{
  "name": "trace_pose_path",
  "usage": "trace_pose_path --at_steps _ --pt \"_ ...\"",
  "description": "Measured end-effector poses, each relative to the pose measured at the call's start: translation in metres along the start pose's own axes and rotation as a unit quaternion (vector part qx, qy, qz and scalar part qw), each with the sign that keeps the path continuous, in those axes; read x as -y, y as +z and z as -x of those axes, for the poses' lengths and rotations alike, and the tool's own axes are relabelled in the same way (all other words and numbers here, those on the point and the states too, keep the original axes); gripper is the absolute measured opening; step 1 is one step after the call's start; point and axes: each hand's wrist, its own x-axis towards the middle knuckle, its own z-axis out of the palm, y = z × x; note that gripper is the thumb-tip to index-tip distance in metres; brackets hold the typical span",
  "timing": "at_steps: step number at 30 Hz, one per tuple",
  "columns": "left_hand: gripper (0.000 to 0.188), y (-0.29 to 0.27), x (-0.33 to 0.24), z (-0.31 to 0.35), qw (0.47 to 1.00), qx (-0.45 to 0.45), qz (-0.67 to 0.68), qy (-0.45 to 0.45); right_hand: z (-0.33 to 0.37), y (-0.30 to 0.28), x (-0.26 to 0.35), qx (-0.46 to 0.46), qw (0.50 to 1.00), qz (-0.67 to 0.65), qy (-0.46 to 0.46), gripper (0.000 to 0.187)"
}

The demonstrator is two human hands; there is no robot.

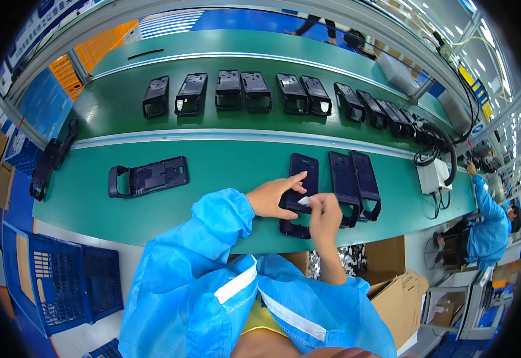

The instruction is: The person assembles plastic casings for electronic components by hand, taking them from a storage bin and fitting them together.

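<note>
In front of me a black plastic housing (303, 167) lies on the green bench, its open frame end toward me. My left hand (270, 197) rests at its left side, thumb and fingers spread apart, with the fingertips touching its surface. Over the middle of the housing my right hand (325, 219) is closed in a pinch on a small white piece (304, 201), which could be a sticker or film. Just to the right, two similar black housings (345, 179) lie side by side. Another housing (158, 175) lies crosswise to the left.
Several black housings (228, 83) stand in a row on the conveyor belt (117, 113) beyond the bench. A white box with cables (434, 176) sits at the right. Blue crates (64, 280) and cardboard boxes (399, 298) are below. A person in blue (490, 227) works far right.
</note>
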Motion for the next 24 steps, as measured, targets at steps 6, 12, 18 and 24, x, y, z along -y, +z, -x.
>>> trace_pose_path --at_steps 6,12,18,24 --pt "0.090 0.000 0.001 -0.004 0.998 0.009 -0.046 0.047 0.026 -0.052 -0.027 -0.172 0.981 -0.090 -0.032 0.013" --pt "0.077 -0.026 -0.016 0.003 0.997 -0.029 -0.070 -0.026 0.079 -0.149 -0.106 -0.311 0.938 0.038 0.148 0.022" --pt "0.074 -0.107 -0.053 0.082 0.834 -0.195 -0.486 -0.175 0.130 -0.201 -0.201 -0.192 0.909 0.317 0.189 0.036" --pt "0.083 -0.149 -0.060 0.190 0.591 -0.176 -0.591 -0.520 0.074 -0.156 -0.131 -0.287 0.912 0.285 0.069 0.034"
